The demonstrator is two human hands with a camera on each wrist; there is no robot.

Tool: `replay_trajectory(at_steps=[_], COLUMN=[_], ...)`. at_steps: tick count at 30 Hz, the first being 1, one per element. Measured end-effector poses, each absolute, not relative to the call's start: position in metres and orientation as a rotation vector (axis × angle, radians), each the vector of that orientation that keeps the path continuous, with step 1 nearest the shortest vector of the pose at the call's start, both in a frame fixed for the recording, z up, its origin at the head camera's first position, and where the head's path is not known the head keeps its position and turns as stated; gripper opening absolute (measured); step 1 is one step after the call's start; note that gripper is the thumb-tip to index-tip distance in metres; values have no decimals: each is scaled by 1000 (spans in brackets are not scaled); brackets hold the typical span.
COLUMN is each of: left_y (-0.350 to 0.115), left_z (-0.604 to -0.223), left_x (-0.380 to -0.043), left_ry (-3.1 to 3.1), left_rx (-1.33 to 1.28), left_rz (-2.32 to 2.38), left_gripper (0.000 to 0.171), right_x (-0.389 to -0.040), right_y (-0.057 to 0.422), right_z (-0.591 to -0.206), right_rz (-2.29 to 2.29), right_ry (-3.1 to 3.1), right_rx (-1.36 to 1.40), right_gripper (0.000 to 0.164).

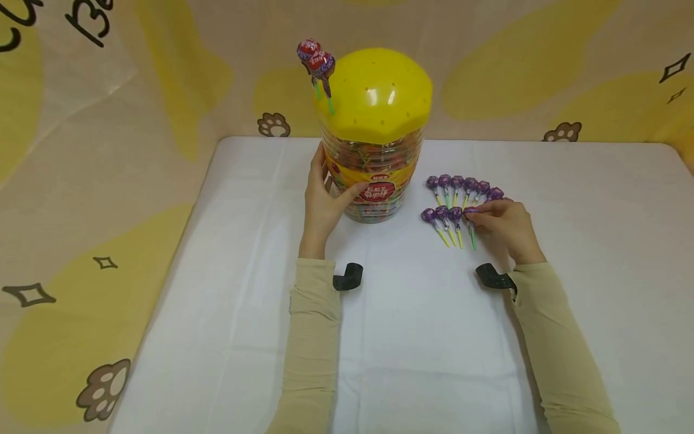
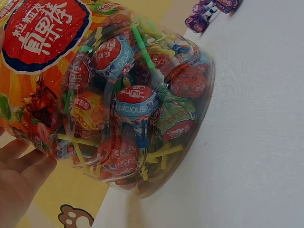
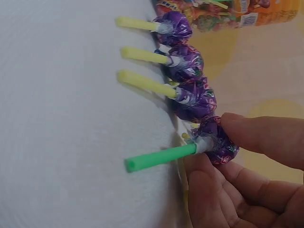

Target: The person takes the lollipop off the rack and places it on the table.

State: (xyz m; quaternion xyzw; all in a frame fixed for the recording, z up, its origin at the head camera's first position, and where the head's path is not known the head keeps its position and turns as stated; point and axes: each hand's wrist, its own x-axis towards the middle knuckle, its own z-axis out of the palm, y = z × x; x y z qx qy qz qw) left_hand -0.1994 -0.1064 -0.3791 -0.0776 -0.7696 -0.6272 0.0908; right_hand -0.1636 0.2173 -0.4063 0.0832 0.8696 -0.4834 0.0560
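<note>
A clear plastic jar [image 1: 398, 163] with a yellow domed lid [image 1: 382, 90] stands upright at the back of the table, full of wrapped lollipops. My left hand [image 1: 325, 202] grips its left side, thumb across the front label. In the right wrist view, thumb and fingers of my right hand [image 3: 247, 175] pinch a purple-wrapped lollipop [image 3: 216, 142] by its head, its green stick pointing towards me. This one is at the right end of a front row of purple lollipops [image 1: 441, 214] with yellow sticks. Behind them a second purple row [image 1: 458, 182] fans out, partly hidden by that hand.
Two lollipops [image 1: 321, 65] stick up from the lid's left edge. A white cloth [image 1: 423, 337] covers the table. Patterned fabric [image 1: 504, 66] hangs behind and along the left. Black wrist mounts [image 1: 349, 277] stand out inward from both sleeves.
</note>
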Motion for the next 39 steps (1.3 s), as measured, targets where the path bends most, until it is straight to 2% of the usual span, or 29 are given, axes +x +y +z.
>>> replay_trajectory(at_steps=[11,28,35,39], left_y=[-102,-102,-102,-102], left_z=[-344,-341,-342,-344], left_x=[-178,-176,-176,-178], left_ry=[-2324,-2329,-2326,-2323], left_rx=[-202,-216,-209,-206], left_rz=[-1882,-1860,-1879,-1886], left_gripper=[87,87,86,86], right_x=[-163,-161,-160,-160], right_y=[218,220,220,221], right_z=[-406,-402,-396,-392], right_rz=[-1340,-1245,-1283,-1381], right_ry=[2688,2736,2771,2764], right_rx=[274,206,257,241], right_gripper=[44,45,36,38])
